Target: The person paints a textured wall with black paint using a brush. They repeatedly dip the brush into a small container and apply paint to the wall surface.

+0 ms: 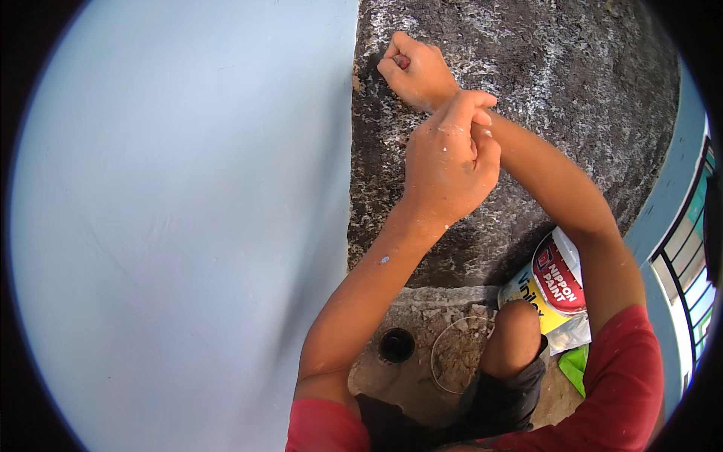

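My right hand (418, 72) is closed in a fist around a tool handle (401, 61). Only the handle's reddish end shows, and the rest is hidden by the fist. It is up against a rough, dark wall (542, 73) mottled with whitish patches. My left hand (449, 155) lies across my right wrist and forearm, its fingers bent. Whether it grips the wrist or just rests there cannot be made out. Specks of pale paint dot my left hand and forearm.
A smooth light-blue wall surface (186, 198) fills the left side. A Nippon Paint bucket (556, 277) stands low beside my bent knee (513, 339). On the debris-strewn floor are a round black object or opening (396, 345) and a thin ring (434, 361). A barred window (686, 254) is at right.
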`<act>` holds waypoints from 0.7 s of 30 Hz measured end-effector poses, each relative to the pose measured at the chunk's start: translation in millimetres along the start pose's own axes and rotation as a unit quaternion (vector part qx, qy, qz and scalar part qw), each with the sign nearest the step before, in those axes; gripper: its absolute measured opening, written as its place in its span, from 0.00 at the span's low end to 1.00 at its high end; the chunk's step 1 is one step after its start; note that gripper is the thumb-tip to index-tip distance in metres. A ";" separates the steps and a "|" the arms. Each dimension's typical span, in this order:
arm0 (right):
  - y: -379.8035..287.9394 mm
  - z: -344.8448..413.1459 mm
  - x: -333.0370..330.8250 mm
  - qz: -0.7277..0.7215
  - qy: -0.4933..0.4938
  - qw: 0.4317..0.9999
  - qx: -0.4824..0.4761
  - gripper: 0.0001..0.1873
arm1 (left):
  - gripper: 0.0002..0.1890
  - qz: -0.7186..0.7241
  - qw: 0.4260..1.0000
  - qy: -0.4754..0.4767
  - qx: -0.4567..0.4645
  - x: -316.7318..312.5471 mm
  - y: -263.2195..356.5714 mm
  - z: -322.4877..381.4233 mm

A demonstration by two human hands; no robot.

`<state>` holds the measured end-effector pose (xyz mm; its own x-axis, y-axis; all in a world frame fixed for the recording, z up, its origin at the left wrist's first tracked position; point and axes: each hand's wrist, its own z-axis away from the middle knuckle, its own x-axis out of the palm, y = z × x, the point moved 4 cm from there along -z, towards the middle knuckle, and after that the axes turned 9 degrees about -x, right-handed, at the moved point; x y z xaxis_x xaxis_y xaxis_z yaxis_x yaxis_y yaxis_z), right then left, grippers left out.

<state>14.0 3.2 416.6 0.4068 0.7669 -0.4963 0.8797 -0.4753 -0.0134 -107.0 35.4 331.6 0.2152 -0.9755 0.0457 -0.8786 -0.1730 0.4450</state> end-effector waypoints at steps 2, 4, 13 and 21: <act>17.5 20.5 18.4 -0.016 -0.011 1.000 -0.013 0.08 | 0.21 0.003 1.000 -0.001 0.006 7.1 -1.5 2.3; 15.0 35.6 32.9 0.027 -0.039 0.998 -0.048 0.07 | 0.21 -0.006 1.000 0.005 0.016 7.9 -6.9 4.4; 37.8 92.0 52.2 0.002 -0.036 0.998 -0.058 0.09 | 0.19 -0.020 0.994 0.015 0.104 17.5 13.7 13.0; 14.3 165.1 49.8 -0.016 -0.112 0.994 -0.006 0.09 | 0.19 -0.009 0.994 -0.010 0.112 34.7 25.4 25.8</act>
<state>6.2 -36.6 248.5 0.3148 0.6658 -0.6765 0.8948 -0.4459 -0.0226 -132.9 -6.4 321.4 0.2242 -0.9743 0.0204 -0.9485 -0.2134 0.2343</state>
